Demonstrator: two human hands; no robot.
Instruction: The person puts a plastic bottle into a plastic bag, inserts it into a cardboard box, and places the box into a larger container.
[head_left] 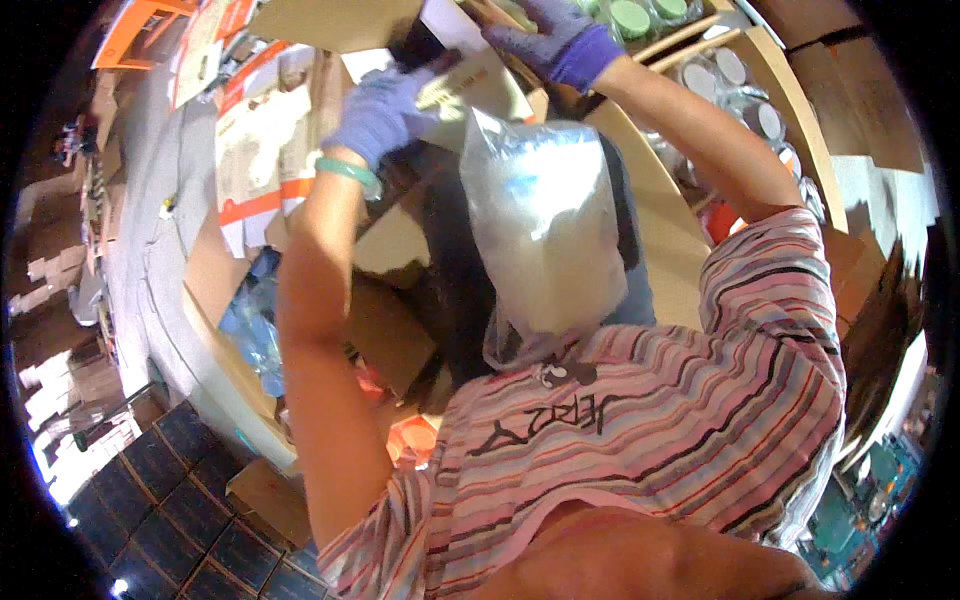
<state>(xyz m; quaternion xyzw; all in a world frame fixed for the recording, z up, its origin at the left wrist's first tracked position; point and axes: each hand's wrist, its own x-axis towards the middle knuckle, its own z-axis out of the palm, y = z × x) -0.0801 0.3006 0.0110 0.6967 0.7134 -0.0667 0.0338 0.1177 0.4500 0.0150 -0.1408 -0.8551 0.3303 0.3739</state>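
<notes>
"pale carton [490, 88]: where is it?"

"between your two gloved hands, its left edge by the fingertips of your left hand [380, 112]."

"are you pinching it?"

"your left fingers reach over toward that edge; i cannot tell whether they pinch. your right hand [565, 45] is up past the carton's right corner, thumb apart from the fingers, and i cannot tell its grip either."

"what else is about you?"

"a clear plastic bag [550, 230] before your striped shirt [640, 430], white-lidded jars [730, 66] inside the cardboard box [805, 100], along its left edge, and green-lidded jars [630, 18] beside your right hand."
</notes>
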